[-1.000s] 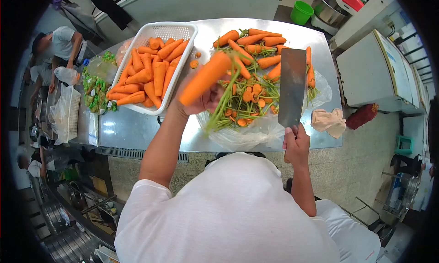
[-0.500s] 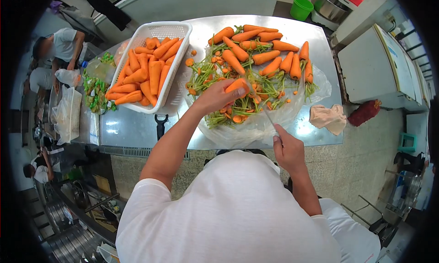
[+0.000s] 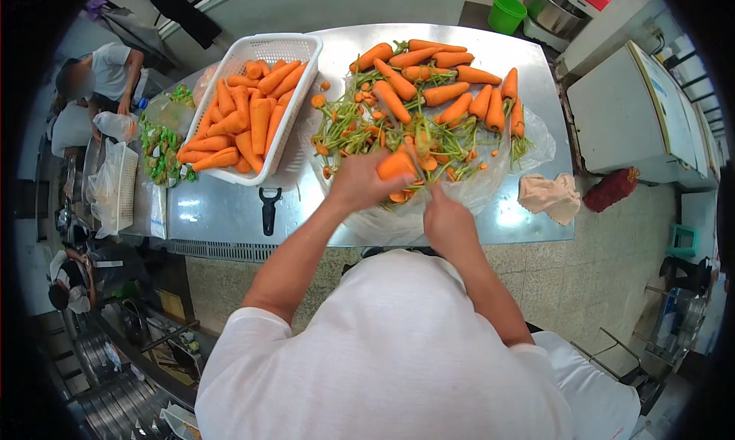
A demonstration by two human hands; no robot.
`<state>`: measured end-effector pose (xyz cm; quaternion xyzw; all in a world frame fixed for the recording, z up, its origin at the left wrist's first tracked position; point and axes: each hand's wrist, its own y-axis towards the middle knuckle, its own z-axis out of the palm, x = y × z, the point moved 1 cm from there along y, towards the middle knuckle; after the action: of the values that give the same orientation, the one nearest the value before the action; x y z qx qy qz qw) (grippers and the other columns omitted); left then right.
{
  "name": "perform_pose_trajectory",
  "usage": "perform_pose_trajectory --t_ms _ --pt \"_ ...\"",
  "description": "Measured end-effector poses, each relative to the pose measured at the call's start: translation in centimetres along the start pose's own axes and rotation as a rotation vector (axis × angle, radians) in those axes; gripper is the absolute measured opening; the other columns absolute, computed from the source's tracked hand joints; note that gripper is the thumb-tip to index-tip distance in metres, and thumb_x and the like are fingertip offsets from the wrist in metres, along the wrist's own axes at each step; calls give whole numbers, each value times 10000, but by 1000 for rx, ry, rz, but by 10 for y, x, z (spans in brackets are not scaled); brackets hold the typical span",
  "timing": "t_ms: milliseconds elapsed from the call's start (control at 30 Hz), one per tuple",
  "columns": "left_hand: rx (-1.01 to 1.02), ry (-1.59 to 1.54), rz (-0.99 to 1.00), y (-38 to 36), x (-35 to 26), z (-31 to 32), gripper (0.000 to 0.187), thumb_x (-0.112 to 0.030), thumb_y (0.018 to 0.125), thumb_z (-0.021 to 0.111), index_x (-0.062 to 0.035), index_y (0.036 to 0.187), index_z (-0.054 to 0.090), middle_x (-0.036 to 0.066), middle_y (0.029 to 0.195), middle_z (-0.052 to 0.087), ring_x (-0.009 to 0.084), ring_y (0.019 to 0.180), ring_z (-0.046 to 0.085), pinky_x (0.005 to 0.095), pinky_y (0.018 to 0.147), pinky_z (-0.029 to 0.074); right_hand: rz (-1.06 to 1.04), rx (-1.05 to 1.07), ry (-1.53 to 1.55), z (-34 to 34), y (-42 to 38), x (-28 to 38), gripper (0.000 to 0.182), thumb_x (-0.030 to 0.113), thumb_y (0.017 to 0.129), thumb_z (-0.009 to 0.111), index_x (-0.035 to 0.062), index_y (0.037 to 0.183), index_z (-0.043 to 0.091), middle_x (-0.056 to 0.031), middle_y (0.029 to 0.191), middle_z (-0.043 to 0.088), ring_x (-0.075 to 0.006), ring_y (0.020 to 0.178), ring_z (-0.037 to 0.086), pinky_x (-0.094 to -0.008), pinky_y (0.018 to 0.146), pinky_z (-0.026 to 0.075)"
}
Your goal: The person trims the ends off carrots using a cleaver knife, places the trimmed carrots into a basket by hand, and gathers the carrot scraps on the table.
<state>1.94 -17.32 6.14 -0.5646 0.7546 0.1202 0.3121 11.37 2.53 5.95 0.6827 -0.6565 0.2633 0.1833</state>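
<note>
My left hand [image 3: 358,181] is closed around a carrot [image 3: 395,166], its thick end toward the right. In my right hand [image 3: 450,222] is a knife [image 3: 416,164], its blade up against the carrot's end; the handle is hidden in my fist. Beneath both hands lie green carrot stems [image 3: 354,134] and cut orange tops on a clear plastic sheet [image 3: 490,195]. Several carrots [image 3: 445,94] rest along the far side of the pile. To the left, a white plastic basket [image 3: 312,53] holds many carrots without greens.
A black peeler [image 3: 269,209] lies on the steel table [image 3: 207,229] below the basket. A beige cloth [image 3: 550,197] sits at the right edge, with a red sack [image 3: 611,189] beyond it. Bagged greens [image 3: 162,141] are at the left, near a seated person [image 3: 111,76].
My left hand has lowered the carrot toward me and slightly left. My right hand has moved up and left, bringing the knife to the carrot's end.
</note>
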Motion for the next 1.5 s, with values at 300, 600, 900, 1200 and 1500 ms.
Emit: perform_pose_trajectory --t_ms 300,600,900,1200,1500 --pt "-555 3 -138 20 85 -121 677 -633 860 681 -7 1116 656 213 925 717 372 889 708 456 760 544 283 78 566 19 -2 -40 260 169 959 602 -3 1153 606 -119 739 640 -204 542 613 -353 515 502" --pt "-334 239 181 116 92 -102 443 -304 905 701 -39 1258 659 213 1150 680 365 1141 619 436 1011 477 379 -9 837 9 -28 -51 235 66 920 584 18 1149 567 -14 775 576 -87 519 537 -254 475 443" --pt "-86 747 370 187 49 39 336 -131 790 723 -158 1125 716 109 1126 620 310 1124 597 422 937 515 305 -227 911 -38 -71 -49 343 4 884 573 -4 1226 548 -15 797 583 -65 548 534 -243 491 454" --pt "-161 -1226 87 135 46 -45 611 -456 926 719 -72 1367 544 163 1353 580 320 1139 640 494 949 544 363 -183 957 -26 -67 -66 417 2 873 570 -6 1290 556 -21 794 591 -65 547 530 -237 486 461" --pt "520 -1558 159 46 32 9 889 -595 889 683 -106 1526 302 164 1268 588 263 946 700 405 784 616 212 -104 914 -19 -17 -65 320 22 894 571 13 1214 588 7 772 581 -57 546 520 -236 495 435"
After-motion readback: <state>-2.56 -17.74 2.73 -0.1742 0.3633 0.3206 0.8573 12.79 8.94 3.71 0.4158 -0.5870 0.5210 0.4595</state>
